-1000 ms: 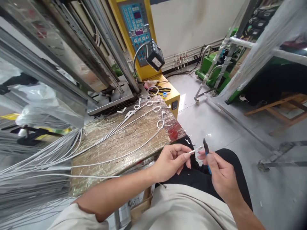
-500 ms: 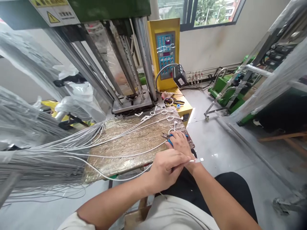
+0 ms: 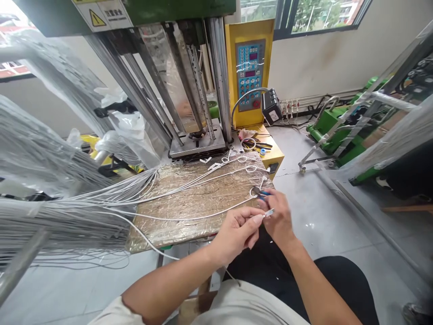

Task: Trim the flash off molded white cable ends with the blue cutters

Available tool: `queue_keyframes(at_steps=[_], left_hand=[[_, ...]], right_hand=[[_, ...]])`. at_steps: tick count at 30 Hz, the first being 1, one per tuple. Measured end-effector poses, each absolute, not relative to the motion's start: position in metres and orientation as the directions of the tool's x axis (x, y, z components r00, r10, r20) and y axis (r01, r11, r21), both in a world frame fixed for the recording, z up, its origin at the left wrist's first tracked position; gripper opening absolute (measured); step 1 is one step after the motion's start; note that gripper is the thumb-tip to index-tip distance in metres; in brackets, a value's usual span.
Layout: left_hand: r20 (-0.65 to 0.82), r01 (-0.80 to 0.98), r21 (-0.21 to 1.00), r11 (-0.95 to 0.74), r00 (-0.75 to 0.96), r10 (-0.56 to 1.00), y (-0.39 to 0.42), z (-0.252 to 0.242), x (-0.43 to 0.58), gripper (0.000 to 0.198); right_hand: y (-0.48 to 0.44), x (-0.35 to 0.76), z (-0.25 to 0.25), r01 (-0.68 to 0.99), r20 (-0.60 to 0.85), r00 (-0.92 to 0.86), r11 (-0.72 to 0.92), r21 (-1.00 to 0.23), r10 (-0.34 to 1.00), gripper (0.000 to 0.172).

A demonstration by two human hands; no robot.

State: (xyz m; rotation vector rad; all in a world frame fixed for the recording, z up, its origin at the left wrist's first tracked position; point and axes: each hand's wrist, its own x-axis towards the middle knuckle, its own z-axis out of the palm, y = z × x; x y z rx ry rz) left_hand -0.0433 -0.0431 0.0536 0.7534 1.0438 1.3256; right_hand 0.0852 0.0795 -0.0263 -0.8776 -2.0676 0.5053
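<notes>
My left hand pinches the end of a white cable just behind its small connector, in front of the table's near right corner. My right hand is right beside it. Its fingertips rest on blue-handled cutters, which lie at the edge of the foil-wrapped table, next to a coiled cable loop. How firmly that hand grips the cutters is hidden by its back.
Several white cables run from big bundles at the left across the table. Behind stands a press machine with a yellow control panel and a small yellow ledge holding tape rolls. Green machinery stands on the floor at the right.
My right hand carried the cutters from in front of my lap up to the table edge. My left hand kept hold of the cable end. My view lifted towards the machine.
</notes>
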Motion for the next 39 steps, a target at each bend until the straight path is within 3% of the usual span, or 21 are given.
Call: queue_keyframes(at_steps=[3,5,7,11,17,21,27,31,33,36,39], left_hand=[[-0.228,-0.448,0.878,0.169,-0.081,0.97,-0.042,0.05,-0.045,0.041],[-0.225,-0.456,0.877,0.154,-0.106,0.969,-0.041,0.048,-0.043,0.037],[-0.146,-0.413,0.909,0.061,-0.178,0.973,-0.038,0.046,-0.039,0.029],[-0.011,-0.343,0.936,-0.077,-0.247,0.969,-0.034,0.044,-0.034,0.016],[-0.07,-0.337,0.941,0.043,-0.069,0.995,-0.033,0.053,-0.044,0.023],[-0.108,-0.307,0.945,0.117,0.044,0.993,-0.03,0.063,-0.056,0.029],[-0.178,0.004,0.984,0.178,0.054,0.983,-0.02,0.07,-0.074,0.04],[-0.187,0.04,0.982,0.186,0.031,0.982,-0.021,0.068,-0.076,0.046],[-0.156,0.012,0.988,0.156,-0.005,0.988,-0.023,0.065,-0.072,0.048],[-0.118,0.002,0.993,0.118,-0.064,0.991,-0.027,0.06,-0.064,0.047],[-0.106,0.023,0.994,0.109,-0.108,0.988,-0.03,0.059,-0.057,0.048]], right_hand=[[0.071,0.108,-0.006,0.369,0.459,-0.252,0.523,-0.768,0.852,0.031],[0.059,0.121,0.01,0.221,0.268,-0.219,0.316,-0.923,0.938,0.029],[0.043,0.126,0.023,0.076,0.049,-0.259,0.071,-0.995,0.965,0.03],[0.018,0.119,0.029,-0.045,-0.129,-0.385,-0.158,-0.986,0.914,0.04],[0.003,0.105,0.025,-0.056,-0.223,-0.45,-0.277,-0.959,0.865,0.044],[0.001,0.109,0.035,0.065,-0.218,-0.474,-0.213,-0.975,0.853,0.04],[0.002,0.132,0.043,0.127,-0.188,-0.523,-0.142,-0.982,0.831,0.033],[-0.002,0.149,0.036,0.23,-0.024,-0.466,0.095,-0.969,0.884,0.028],[-0.005,0.153,0.031,0.289,0.144,-0.483,0.313,-0.905,0.863,0.023],[-0.009,0.154,0.025,0.387,0.407,-0.486,0.608,-0.693,0.774,0.024],[-0.01,0.152,0.023,0.486,0.535,-0.5,0.732,-0.478,0.681,0.028]])
